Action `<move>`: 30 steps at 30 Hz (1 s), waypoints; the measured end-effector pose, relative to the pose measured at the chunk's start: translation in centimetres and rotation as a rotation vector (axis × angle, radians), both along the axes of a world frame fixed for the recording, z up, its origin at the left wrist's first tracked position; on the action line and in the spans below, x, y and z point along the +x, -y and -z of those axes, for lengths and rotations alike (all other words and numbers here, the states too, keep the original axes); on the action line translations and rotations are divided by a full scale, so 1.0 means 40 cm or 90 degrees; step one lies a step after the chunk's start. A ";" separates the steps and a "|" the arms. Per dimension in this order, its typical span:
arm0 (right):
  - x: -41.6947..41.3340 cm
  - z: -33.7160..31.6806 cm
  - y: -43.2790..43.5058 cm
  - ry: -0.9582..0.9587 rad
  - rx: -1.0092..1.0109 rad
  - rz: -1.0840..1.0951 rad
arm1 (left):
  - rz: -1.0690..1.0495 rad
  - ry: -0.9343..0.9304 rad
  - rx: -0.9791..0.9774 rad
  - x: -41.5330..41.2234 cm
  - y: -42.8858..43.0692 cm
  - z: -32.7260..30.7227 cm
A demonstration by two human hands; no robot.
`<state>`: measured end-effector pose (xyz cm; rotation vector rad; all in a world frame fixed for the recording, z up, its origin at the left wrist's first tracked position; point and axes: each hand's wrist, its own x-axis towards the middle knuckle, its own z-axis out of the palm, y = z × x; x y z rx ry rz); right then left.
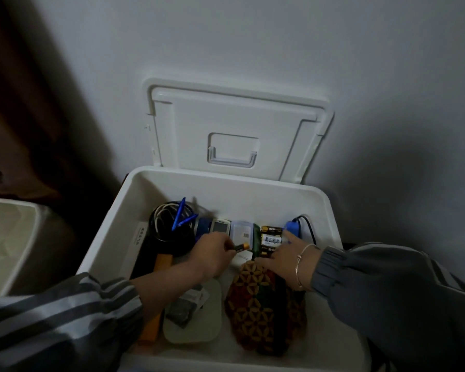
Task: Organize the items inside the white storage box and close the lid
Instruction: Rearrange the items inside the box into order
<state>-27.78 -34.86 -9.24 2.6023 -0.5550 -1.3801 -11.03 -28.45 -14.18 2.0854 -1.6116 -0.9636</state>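
On my far left stands a pale plastic bin [8,245], well apart from the job. Next to it is the white plastic storage box [110,226], set against the grey wall, with its white hinged lid [231,122] thrown back upright against that wall, the recessed handle facing me.

In the box's far-left corner I see a coil of black and white cables [167,229] with a blue pen [181,214] lying across it. A long orange bar [151,328] runs along the left wall towards the near edge, partly hidden under my striped grey sleeve [59,312].

My left hand [212,253] reaches into the middle of the box, fingers curled, pinching a small black-and-orange battery [242,247] at its tips. Beneath that forearm, towards the near edge, lie a white rounded flat case [207,331] and, on top of it, a small grey packet [181,310].

Along the far wall, in a row, sit a small white handset [220,226], a translucent plastic case [241,229] and a pack of black-and-gold batteries [271,238]. A brown pouch with a woven flower pattern [258,304] fills the near-right part of the floor.

My right hand [282,253], a thin metal bangle [302,267] on the wrist, lies flat with fingers spread over the battery pack, gripping nothing. Just beyond it, by the far-right corner, is a blue plug with a black cord [291,226].
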 end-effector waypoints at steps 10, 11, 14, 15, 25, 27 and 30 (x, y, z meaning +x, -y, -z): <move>-0.062 -0.017 -0.011 0.030 -0.027 0.028 | 0.136 -0.014 -0.032 -0.106 0.059 0.066; -0.064 -0.020 -0.010 0.031 -0.031 0.028 | 0.161 0.002 -0.026 -0.112 0.056 0.074; -0.077 -0.020 -0.008 0.038 -0.043 0.041 | 0.187 0.048 -0.048 -0.122 0.053 0.086; -0.080 -0.019 -0.008 0.045 -0.044 0.054 | 0.170 0.055 -0.074 -0.123 0.056 0.087; -0.102 -0.021 -0.028 0.157 -0.065 0.096 | 0.081 0.021 -0.225 -0.172 0.119 0.104; -0.103 -0.024 -0.030 0.166 -0.065 0.099 | 0.081 -0.005 -0.231 -0.169 0.121 0.114; -0.102 -0.029 -0.032 0.168 -0.065 0.096 | 0.089 0.020 -0.238 -0.163 0.129 0.116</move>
